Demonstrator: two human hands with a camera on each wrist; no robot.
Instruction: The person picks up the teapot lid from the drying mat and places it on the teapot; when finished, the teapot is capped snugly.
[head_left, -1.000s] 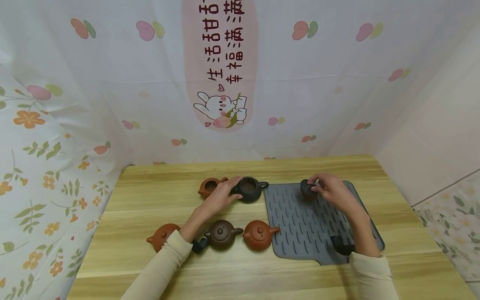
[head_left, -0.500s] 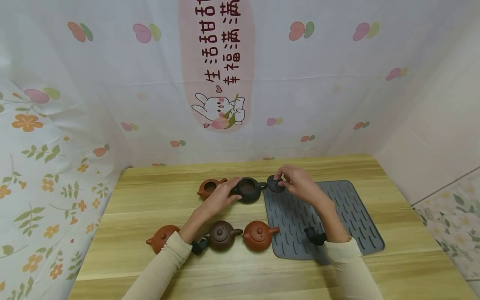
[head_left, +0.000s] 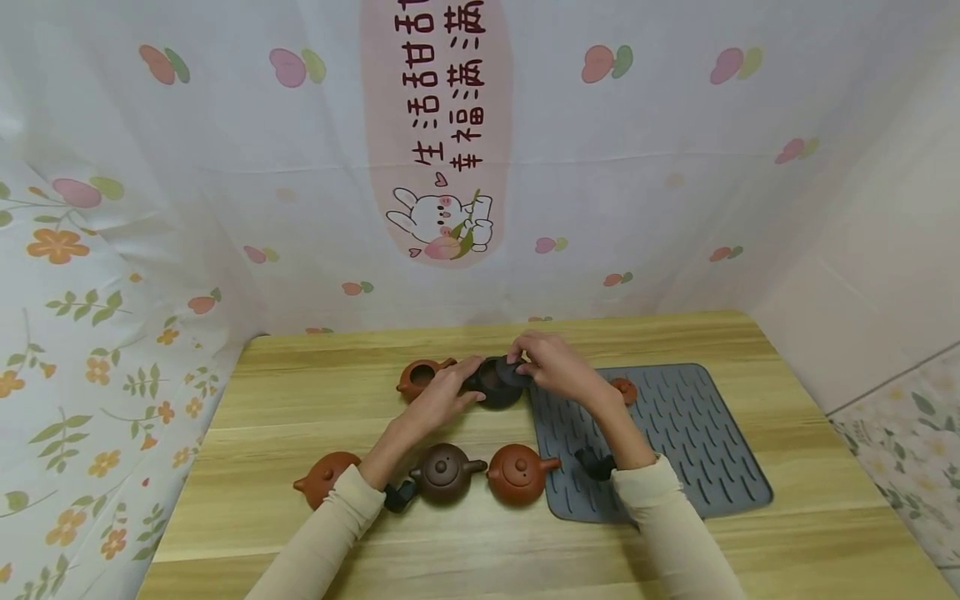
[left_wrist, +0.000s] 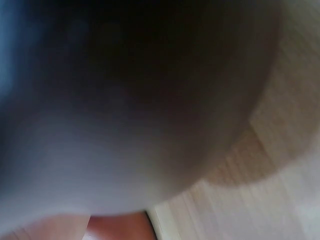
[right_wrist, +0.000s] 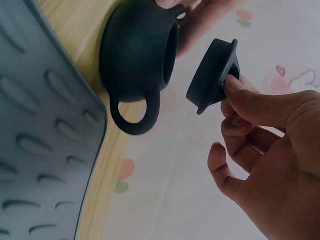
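Observation:
My right hand (head_left: 553, 365) pinches the knob of a black teapot lid (right_wrist: 212, 75), which is tilted over the open mouth of a black teapot (right_wrist: 135, 55). A gap shows between lid and pot in the right wrist view. On the left, my left hand (head_left: 442, 395) holds the same teapot at its spout, fingers on one side and thumb on the other. Just behind that hand stands an orange-brown teapot (head_left: 417, 377) without a lid. A blurred dark shape fills most of the left wrist view.
Nearer the front stand a lidded red teapot (head_left: 517, 473), a dark brown one (head_left: 444, 472) and an orange-brown one (head_left: 324, 477) partly under the left forearm. A small reddish lid (head_left: 626, 391) lies on the grey ridged mat (head_left: 697, 433) at right.
My right hand has carried the black lid leftward from the mat to above the black teapot, leaving the reddish lid in sight. My left hand has stayed at the spout.

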